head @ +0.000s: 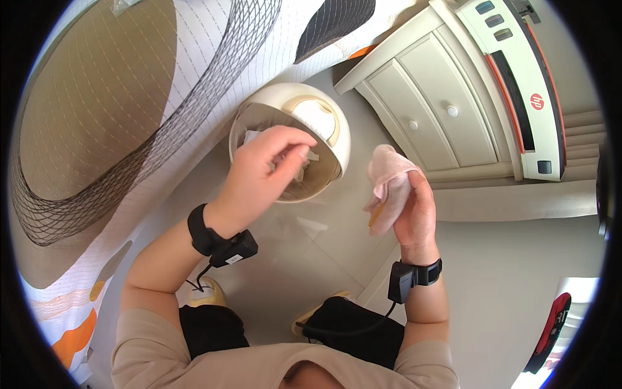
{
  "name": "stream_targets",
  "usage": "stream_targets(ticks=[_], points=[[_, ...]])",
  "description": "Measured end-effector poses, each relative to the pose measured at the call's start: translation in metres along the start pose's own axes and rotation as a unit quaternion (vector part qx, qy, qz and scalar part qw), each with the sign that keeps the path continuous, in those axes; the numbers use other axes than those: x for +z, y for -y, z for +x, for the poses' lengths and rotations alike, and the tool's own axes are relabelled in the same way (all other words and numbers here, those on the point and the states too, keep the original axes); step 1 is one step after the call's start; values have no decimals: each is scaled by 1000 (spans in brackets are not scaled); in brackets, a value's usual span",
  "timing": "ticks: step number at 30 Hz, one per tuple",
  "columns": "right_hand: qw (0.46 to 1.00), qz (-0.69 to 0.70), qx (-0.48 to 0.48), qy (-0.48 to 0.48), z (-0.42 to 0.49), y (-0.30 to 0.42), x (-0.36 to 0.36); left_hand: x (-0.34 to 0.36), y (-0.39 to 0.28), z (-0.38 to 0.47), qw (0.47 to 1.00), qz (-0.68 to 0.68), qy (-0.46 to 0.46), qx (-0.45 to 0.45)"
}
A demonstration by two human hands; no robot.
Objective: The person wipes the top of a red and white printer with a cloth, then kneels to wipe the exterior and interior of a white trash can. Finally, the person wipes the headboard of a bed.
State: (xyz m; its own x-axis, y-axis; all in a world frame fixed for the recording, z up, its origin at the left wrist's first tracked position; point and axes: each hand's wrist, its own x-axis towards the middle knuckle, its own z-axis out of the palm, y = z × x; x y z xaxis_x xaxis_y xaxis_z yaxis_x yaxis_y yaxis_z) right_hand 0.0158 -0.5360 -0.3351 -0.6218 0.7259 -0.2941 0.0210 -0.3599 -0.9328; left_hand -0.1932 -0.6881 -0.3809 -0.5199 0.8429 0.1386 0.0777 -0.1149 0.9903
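My left hand [265,167] is over the mouth of a round white trash bin [277,92], thumb and forefinger curled close together. Whether a small scrap is pinched between them cannot be made out. Inside the bin are a liner and several pale scraps [301,172], partly hidden by the hand. To the right of the bin, my right hand [418,209] holds up a soft pink cloth item [391,187], possibly a sock, with a yellow strip along its lower edge. A black band with a small box and cable is strapped to each wrist.
A patterned bedspread [136,97] hangs along the left. At the upper right stands a cream cabinet [427,97] with round knobs, bearing a white and red HP printer [529,97]. My slippered feet rest on the tiled floor [286,262]. A red and black item [549,333] lies at lower right.
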Motion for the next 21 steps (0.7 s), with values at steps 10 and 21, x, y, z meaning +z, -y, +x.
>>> stream_targets(ticks=[10, 21], points=[[961, -200, -175, 80, -22, 2, 3, 35, 1, -10, 990, 54, 117, 58], [813, -463, -340, 100, -59, 22, 24, 29, -3, -17, 989, -94, 95, -65]])
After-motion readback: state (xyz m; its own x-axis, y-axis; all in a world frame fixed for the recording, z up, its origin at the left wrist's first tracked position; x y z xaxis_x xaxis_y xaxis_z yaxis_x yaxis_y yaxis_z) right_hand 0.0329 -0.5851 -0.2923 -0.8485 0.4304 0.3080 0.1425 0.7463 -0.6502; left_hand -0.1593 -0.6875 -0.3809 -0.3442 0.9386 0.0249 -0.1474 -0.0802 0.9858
